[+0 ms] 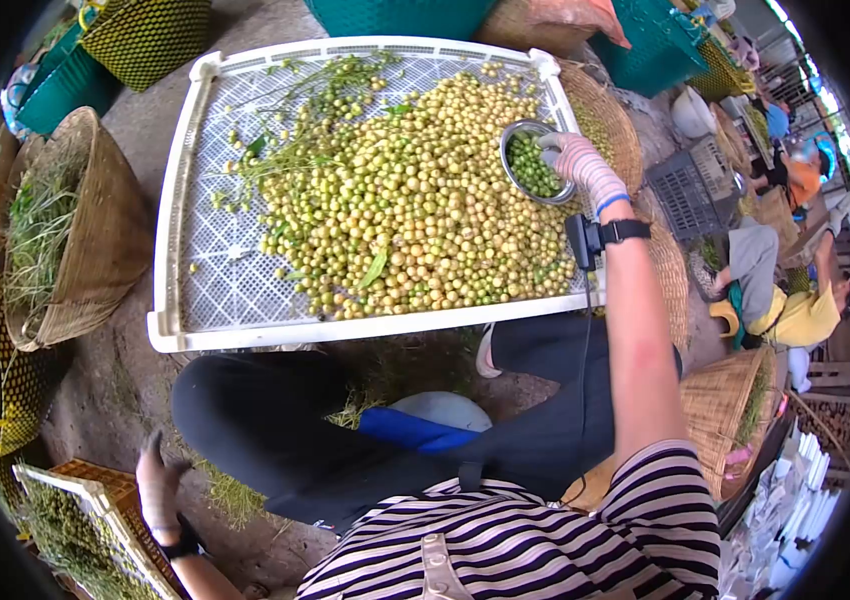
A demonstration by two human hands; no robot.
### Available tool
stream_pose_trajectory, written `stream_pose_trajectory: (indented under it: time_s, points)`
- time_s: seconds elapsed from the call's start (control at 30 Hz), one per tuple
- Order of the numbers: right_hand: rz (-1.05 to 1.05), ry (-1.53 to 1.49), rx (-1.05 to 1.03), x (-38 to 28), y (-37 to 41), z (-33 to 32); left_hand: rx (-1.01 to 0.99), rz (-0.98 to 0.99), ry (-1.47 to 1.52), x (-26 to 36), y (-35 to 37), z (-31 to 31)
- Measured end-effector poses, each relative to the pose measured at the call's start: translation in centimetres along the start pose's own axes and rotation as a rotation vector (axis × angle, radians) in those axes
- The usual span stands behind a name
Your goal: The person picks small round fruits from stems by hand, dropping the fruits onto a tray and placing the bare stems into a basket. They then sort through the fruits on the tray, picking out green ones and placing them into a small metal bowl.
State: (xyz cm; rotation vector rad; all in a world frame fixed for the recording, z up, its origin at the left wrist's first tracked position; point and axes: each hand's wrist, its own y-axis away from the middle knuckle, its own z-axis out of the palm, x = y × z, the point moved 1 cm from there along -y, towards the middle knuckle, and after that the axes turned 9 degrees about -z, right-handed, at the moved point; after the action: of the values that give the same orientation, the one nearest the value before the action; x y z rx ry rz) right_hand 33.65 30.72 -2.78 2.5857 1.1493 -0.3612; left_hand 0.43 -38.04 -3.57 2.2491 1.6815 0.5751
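Note:
A white mesh tray (175, 200) lies in front of me, heaped with small round yellow-green fruits (415, 200). Over the heap's right side is a round metal bowl (511, 172) with small green fruits (530, 165) in it. My right hand (590, 168), in a striped glove, grips the bowl's right rim, with the fingers on the far side partly hidden. Low on the left, my gloved left hand (157, 485) holds nothing, its thumb and fingers apart. It hangs beside a crate (100, 500) filled with green stalks and fruits.
Stems with leaves (315, 90) lie at the tray's back left. A wicker basket of stalks (105, 220) stands left, a green basket (395, 15) behind the tray. To the right are a dark plastic crate (695, 190) and a co-worker in yellow (805, 315).

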Motion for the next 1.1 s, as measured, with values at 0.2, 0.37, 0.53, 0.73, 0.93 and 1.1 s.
stream_pose_trajectory:
  time_s: [0.2,0.37,0.53,0.73,0.93,1.1]
  points:
    - [0.118,0.307,-0.204,0.0,1.0,-1.7,0.228,0.186,0.649,-2.2,-0.9,-4.3]
    - [-0.065,0.422,-0.211,0.1,1.7,0.3,0.367,0.650,0.269,24.1,4.3,-13.3]
    - [-0.122,0.149,0.000,2.2,1.9,0.3,-0.092,0.941,0.384,40.7,4.3,-8.6]
    - [0.013,-0.584,-0.022,0.3,4.0,-1.7,-0.060,1.183,0.503,57.1,2.9,7.4]
    - [0.047,-0.831,0.059,1.4,4.1,-1.2,-0.717,1.104,1.333,64.2,2.3,16.5]
    - [0.127,-1.153,0.120,3.7,3.8,0.8,-0.701,0.944,1.123,64.8,2.0,15.3]
